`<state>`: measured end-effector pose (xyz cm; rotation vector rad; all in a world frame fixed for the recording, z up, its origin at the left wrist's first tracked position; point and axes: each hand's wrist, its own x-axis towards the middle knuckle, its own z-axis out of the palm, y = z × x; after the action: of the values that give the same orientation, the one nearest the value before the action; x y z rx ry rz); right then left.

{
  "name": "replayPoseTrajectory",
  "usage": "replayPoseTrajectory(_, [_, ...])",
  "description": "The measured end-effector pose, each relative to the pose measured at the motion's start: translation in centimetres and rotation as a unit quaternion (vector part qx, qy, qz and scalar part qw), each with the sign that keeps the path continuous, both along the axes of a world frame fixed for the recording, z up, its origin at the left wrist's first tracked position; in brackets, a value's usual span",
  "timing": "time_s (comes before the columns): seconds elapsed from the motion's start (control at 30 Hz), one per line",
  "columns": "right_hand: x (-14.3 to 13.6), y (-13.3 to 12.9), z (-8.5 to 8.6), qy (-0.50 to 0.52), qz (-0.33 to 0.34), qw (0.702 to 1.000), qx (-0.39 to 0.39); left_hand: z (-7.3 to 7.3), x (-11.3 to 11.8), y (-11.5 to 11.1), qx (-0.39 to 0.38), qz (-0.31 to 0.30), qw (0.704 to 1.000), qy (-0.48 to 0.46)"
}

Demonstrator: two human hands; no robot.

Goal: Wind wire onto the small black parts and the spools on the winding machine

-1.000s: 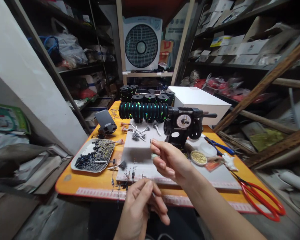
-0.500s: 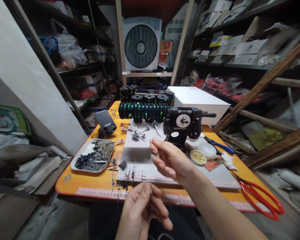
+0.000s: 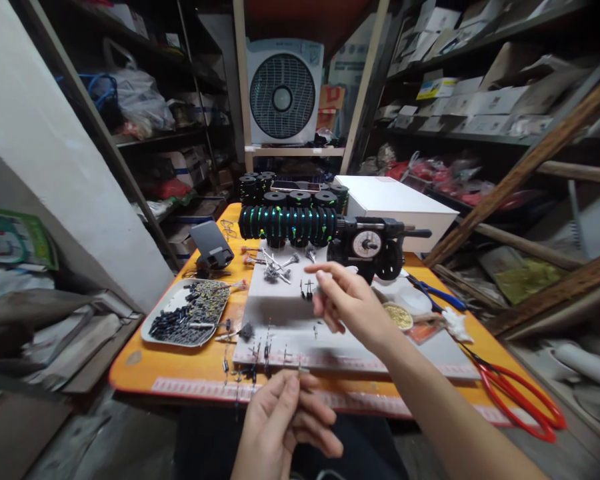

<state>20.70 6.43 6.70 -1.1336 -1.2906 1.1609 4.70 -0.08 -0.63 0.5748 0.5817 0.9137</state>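
Observation:
My left hand [image 3: 285, 420] is at the table's front edge, thumb and index finger pinched on a small thin piece [image 3: 303, 371]. Its other fingers are loosely curled. Over the grey-white board [image 3: 280, 307] my right hand [image 3: 350, 300] stretches its index finger forward, with the other fingers partly bent. Just beside those fingertips are small dark wire-like parts [image 3: 306, 291]. A tiny part [image 3: 315, 330] shows below that hand. More thin dark parts [image 3: 267, 350] stand or lie at the board's front left. Bundles of pale-stemmed parts [image 3: 276, 268] lie behind.
A white tray [image 3: 153, 337] of small black and grey pieces sits left. At the back are a hand-cranked winder [image 3: 367, 243] and black spools [image 3: 285, 223]. A dish of golden bits [image 3: 397, 316], blue-handled pliers [image 3: 443, 295] and red-handled scissors [image 3: 523, 400] are right.
My right hand has moved slightly right and up, and its index finger has straightened. Small dark parts now show by its fingertips. My left hand has barely moved.

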Motion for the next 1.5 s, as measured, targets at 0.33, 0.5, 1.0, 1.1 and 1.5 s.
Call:
replayPoseTrajectory(0.33, [-0.4,3.4,0.5,-0.241,-0.145,0.947,0.156,-2.6,-0.8,-0.9,0.142,0.054,0.964,0.217])
replayPoseTrajectory(0.5, [-0.2,4.0,-0.1,-0.236,-0.115,0.956,0.13,-1.3,-1.9,-1.5,0.213,0.087,0.91,0.345])
replayPoseTrajectory(1.0, [0.9,-2.9,1.7,0.074,0.085,0.992,-0.059,4.2,3.3,2.4,0.323,0.057,0.907,0.264])
replayPoseTrajectory(1.1, [0.6,-3.0,0.7,0.15,0.093,0.978,-0.112,3.6,3.0,1.6,0.236,-0.035,0.962,0.134])
replayPoseTrajectory(1.5, [0.1,-2.7,-0.9,0.236,0.116,0.952,-0.154,-1.2,0.1,-0.7,0.02,-0.197,0.96,-0.2])
